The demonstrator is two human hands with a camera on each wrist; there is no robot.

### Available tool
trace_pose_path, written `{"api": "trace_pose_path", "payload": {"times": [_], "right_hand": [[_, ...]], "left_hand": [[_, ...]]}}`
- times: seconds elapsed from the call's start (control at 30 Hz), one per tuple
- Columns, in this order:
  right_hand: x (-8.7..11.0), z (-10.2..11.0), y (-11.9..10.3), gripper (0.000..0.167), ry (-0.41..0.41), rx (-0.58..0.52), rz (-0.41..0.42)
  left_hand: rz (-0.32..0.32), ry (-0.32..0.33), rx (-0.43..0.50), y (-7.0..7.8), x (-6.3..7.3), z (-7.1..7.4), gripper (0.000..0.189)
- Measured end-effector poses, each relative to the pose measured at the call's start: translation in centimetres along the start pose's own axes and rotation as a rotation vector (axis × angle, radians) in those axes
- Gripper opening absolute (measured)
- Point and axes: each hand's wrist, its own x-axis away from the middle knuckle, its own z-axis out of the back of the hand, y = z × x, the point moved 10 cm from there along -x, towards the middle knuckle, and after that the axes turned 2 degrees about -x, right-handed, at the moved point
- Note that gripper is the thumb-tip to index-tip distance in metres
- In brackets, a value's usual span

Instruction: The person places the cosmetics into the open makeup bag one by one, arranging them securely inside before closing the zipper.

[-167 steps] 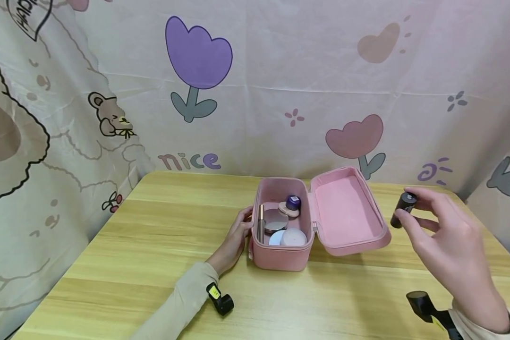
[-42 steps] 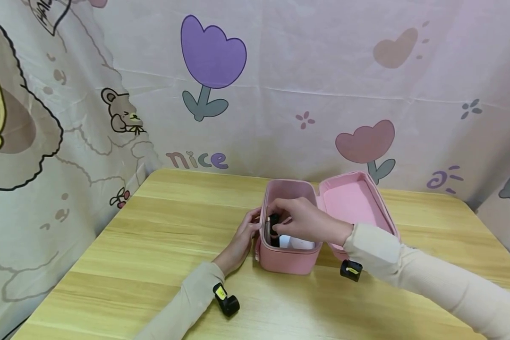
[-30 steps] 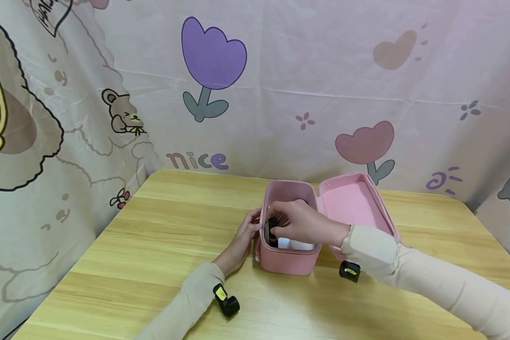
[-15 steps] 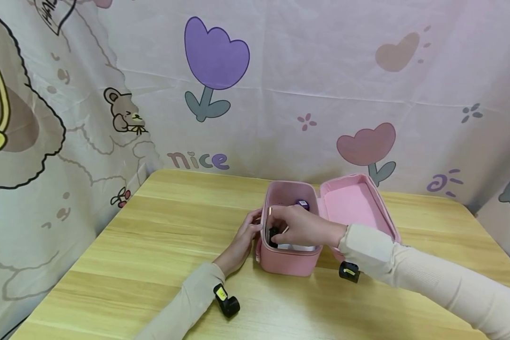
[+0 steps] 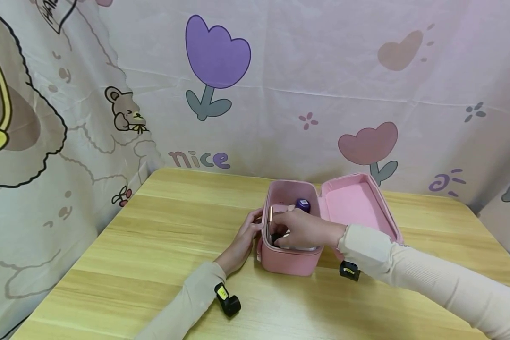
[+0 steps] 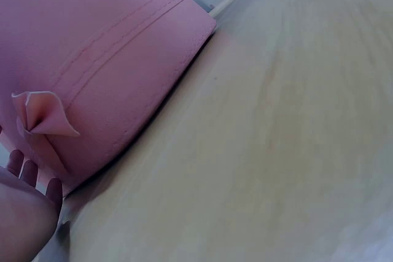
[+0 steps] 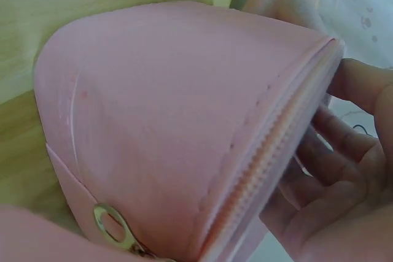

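A pink cosmetic case point(image 5: 290, 262) stands on the table with its lid point(image 5: 359, 205) laid back to the right. My right hand point(image 5: 299, 227) reaches down into the case. Its thumb and fingers pinch a short black lipstick tube point(image 5: 276, 237), mostly hidden, near the front left corner. Beside it a slim tube with a gold cap point(image 5: 270, 214) stands upright along the left wall. A dark blue-capped jar point(image 5: 302, 205) sits toward the back. My left hand point(image 5: 240, 243) rests on the outside of the left wall, near a pink bow point(image 6: 43, 115).
The wooden table point(image 5: 182, 226) runs to a patterned cloth point(image 5: 280, 61) at the back and left. The case's zipper pull point(image 7: 110, 224) shows in the right wrist view. A small black camera is strapped at each wrist.
My right hand brought the black lipstick tube from the right, over the lid, into the case. Lately it has sunk lower there. My left hand stays at the case's side.
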Motion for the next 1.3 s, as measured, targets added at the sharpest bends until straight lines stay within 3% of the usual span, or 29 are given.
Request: {"api": "trace_pose_path", "payload": {"times": [0.63,0.87,1.13,1.3], "right_hand": [[0.5,1.5,-0.5,0.023,0.048,0.099,0.047],[1.0,2.1,-0.8,0.032,-0.009,0.134,0.012],[2.4,6.2,-1.8,0.041,0.089,0.143,-0.067],[4.3,9.0,-1.6,0.047,0.158,0.135,-0.111]], "left_hand": [[0.002,-0.008,-0.002,0.0,0.1,0.0,0.061],[0.005,-0.016,0.000,-0.1,0.1,0.0,0.061],[-0.011,-0.002,-0.010,0.0,0.1,0.1,0.062],[-0.011,-0.007,-0.013,0.0,0.0,0.1,0.062]]}}
